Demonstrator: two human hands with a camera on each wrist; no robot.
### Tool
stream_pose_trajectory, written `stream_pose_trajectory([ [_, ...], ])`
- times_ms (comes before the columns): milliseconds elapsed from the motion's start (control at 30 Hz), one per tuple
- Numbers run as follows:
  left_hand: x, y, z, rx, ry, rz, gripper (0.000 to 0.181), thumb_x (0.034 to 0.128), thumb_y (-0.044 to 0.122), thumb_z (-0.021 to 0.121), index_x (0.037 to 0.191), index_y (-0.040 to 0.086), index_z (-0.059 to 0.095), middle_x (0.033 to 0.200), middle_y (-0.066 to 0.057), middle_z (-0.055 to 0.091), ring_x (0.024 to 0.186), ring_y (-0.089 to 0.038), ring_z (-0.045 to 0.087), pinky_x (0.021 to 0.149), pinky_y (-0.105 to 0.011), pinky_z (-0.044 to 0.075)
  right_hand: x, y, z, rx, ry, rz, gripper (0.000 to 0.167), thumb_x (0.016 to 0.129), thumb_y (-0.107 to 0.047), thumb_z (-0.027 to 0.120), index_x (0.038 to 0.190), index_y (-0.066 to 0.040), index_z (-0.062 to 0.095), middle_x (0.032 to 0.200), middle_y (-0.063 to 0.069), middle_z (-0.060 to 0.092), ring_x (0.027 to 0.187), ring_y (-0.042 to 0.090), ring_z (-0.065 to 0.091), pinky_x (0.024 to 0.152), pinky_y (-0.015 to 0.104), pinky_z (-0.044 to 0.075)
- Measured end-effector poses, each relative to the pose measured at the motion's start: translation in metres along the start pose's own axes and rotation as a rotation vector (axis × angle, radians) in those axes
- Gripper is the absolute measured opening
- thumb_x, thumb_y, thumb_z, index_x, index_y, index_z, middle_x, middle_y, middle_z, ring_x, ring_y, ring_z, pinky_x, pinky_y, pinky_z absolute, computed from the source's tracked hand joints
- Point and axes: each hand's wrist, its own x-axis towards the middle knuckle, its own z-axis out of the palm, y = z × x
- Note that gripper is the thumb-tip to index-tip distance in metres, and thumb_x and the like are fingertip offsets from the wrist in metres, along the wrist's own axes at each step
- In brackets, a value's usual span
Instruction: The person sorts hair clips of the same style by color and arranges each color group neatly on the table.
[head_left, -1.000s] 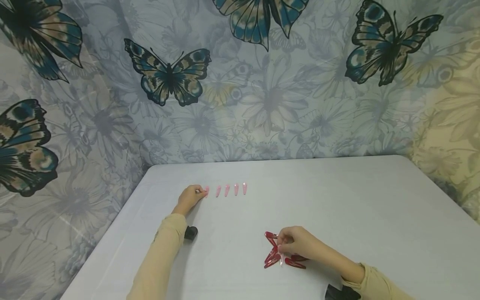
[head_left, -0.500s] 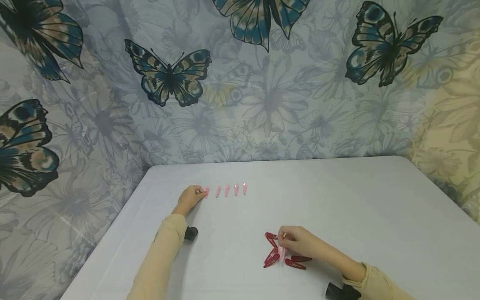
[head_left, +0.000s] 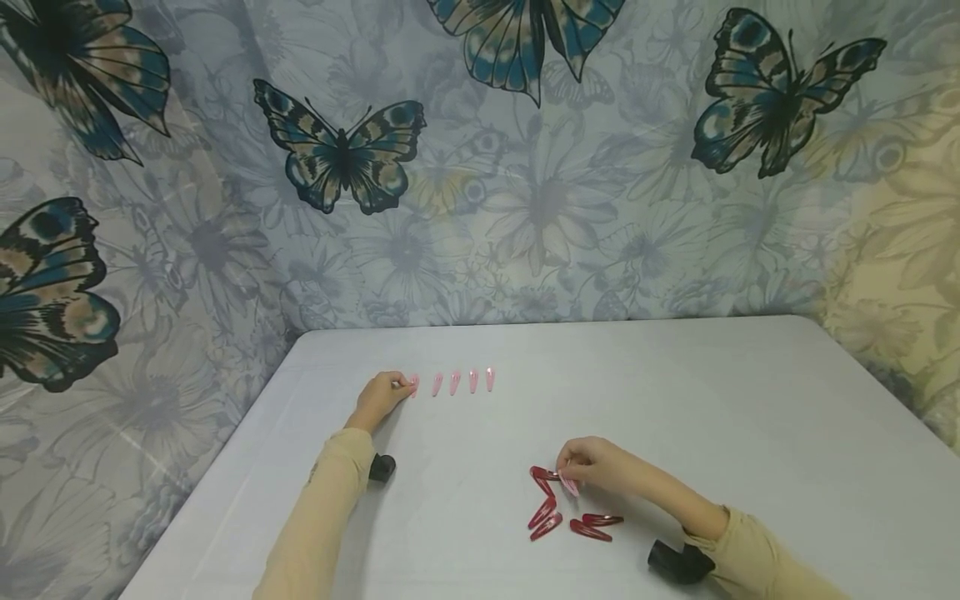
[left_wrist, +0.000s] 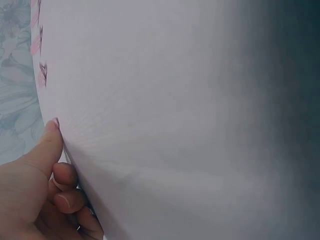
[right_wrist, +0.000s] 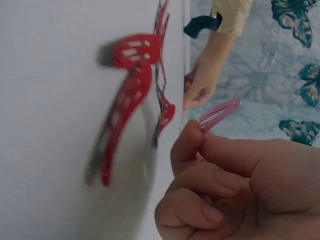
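pink clip (right_wrist: pixel 216 119) pinched in curled right hand (head_left: pixel 600 464), left hand (head_left: pixel 378 395) pinching another clip (head_left: pixel 415 383)

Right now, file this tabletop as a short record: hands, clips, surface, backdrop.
Left hand: pinches the leftmost pink clip
Right hand: pinches a separate pink clip
Other pink clips: four, in a row to the right of the leftmost one
Red clips: several, lying at varied angles near the right hand
Surface: white table
Backdrop: flower-and-butterfly print

Room between pink clips (head_left: pixel 455 383) and red clips (head_left: pixel 591 530); left sleeve (head_left: pixel 318 508) obstructs leftward.
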Motion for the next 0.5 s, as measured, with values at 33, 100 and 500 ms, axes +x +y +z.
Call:
stream_pose_trajectory([
  [33,0.0,0.0,0.0,-0.001,-0.002,-0.002,0.018,0.0804,0.023,0.067,0.072,0.008,0.061,0.054,0.003,0.042,0.053,-0.014,0.037,0.051,-0.027,0.032,0.001,0.0,-0.002,-0.001,-0.021,0.003,0.005,0.087,-0.004,0.054,0.086,-0.004,0.059,0.065,-0.006,0.052,0.059,0.007,0.044,0.054,0.023,0.037],
  [100,0.001,0.0,0.0,0.0,-0.005,-0.002,0.018,0.0806,0.023,0.067,0.073,0.008,0.061,0.054,0.003,0.042,0.053,-0.013,0.037,0.051,-0.026,0.032,0.004,-0.001,-0.007,-0.002,-0.047,0.011,0.006,0.087,-0.002,0.053,0.087,-0.003,0.059,0.066,-0.005,0.053,0.061,0.009,0.045,0.056,0.024,0.038],
  [500,0.0,0.002,0.0,-0.005,-0.022,-0.03,0.017,0.0819,0.023,0.065,0.076,0.007,0.063,0.057,0.001,0.044,0.055,-0.014,0.038,0.052,-0.027,0.033,0.024,-0.003,-0.021,0.03,-0.007,0.07,0.011,0.08,-0.005,0.062,0.09,-0.001,0.061,0.065,-0.001,0.052,0.061,0.014,0.043,0.055,0.027,0.036],
])
